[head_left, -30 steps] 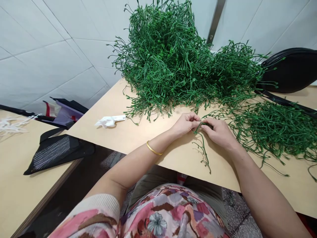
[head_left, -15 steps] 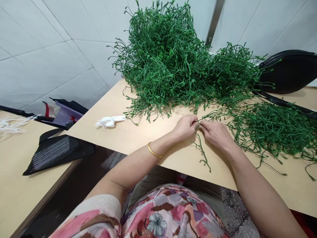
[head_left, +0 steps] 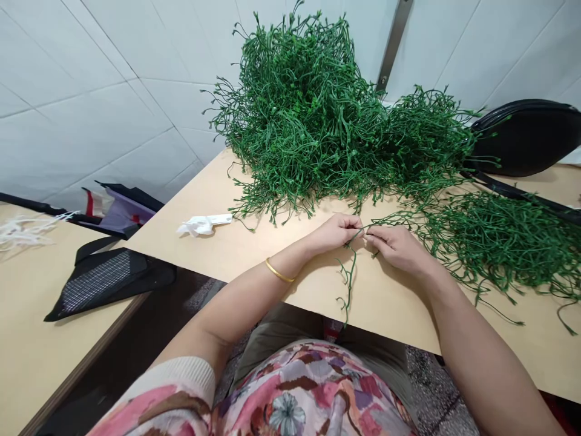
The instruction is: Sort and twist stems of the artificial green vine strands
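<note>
Thin green branched stems, which look like artificial plant sprigs, are at my fingertips. My left hand (head_left: 338, 233) is closed in a pinch on a green stem (head_left: 349, 280), which hangs below the fingers toward the table's front edge. Close beside it, my right hand (head_left: 396, 245) is also pinched, its fingertips almost meeting the left ones on a stem. Just what lies between the fingertips is partly hidden. Behind both hands rises a large heap of green stems (head_left: 308, 121). A lower pile of stems (head_left: 503, 239) lies to the right of my right hand.
A crumpled white tissue or wrapper (head_left: 204, 224) lies left on the table (head_left: 272, 254). A black bag (head_left: 526, 139) with a strap stands at the back right. On another table at left are white strands (head_left: 31, 229) and a black mesh pouch (head_left: 104, 281). A tiled wall stands behind.
The hanging stem has swung left and now drops from the left hand's fingers. Both hands have shifted only slightly, and the fingertips are a little further apart.
</note>
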Demonstrator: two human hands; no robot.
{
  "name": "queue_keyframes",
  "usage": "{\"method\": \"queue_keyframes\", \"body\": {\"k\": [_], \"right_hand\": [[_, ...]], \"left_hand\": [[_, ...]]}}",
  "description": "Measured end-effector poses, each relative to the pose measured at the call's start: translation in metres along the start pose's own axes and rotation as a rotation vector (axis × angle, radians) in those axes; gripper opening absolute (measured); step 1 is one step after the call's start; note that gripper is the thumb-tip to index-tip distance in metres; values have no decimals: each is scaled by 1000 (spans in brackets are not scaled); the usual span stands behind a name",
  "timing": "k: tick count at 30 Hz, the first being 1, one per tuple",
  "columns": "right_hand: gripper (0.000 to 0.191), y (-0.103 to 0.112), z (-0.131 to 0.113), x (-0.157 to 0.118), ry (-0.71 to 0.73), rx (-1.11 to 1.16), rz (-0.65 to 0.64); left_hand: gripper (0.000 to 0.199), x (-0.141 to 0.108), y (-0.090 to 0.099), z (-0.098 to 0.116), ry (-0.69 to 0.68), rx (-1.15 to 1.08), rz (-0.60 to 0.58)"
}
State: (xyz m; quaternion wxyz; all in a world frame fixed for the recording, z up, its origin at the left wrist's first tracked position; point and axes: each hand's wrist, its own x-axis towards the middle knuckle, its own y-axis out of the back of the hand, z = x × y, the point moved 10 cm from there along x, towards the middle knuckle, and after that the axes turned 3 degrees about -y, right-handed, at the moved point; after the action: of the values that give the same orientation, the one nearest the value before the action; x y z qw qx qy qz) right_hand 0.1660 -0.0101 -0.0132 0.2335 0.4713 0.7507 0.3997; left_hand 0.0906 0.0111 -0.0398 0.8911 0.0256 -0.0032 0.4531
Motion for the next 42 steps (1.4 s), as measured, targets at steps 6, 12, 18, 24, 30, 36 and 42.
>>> {"method": "queue_keyframes", "body": {"k": [6, 12, 18, 24, 30, 36, 42], "right_hand": [[25, -11, -3, -3, -121, -473, -109], [25, -12, -11, -16, -164, -588, -179], [25, 2, 0, -22, -219, -571, -103], [21, 10, -4, -1, -230, -700, 51], [27, 14, -4, 21, -291, -576, 136], [29, 15, 2, 26, -183, -280, 128], [30, 46, -5, -20, -215, 92, 209]], "left_hand": [[10, 7, 6, 2, -38, 291, 47], [10, 6, -9, 3, -64, 349, -101], [12, 5, -12, 5, -75, 280, -104], [13, 8, 0, 0, -41, 142, 17], [21, 5, 11, -3, 48, -6, 148], [24, 4, 23, -5, 66, -246, 267], [24, 3, 28, -9, 98, -235, 293]]}}
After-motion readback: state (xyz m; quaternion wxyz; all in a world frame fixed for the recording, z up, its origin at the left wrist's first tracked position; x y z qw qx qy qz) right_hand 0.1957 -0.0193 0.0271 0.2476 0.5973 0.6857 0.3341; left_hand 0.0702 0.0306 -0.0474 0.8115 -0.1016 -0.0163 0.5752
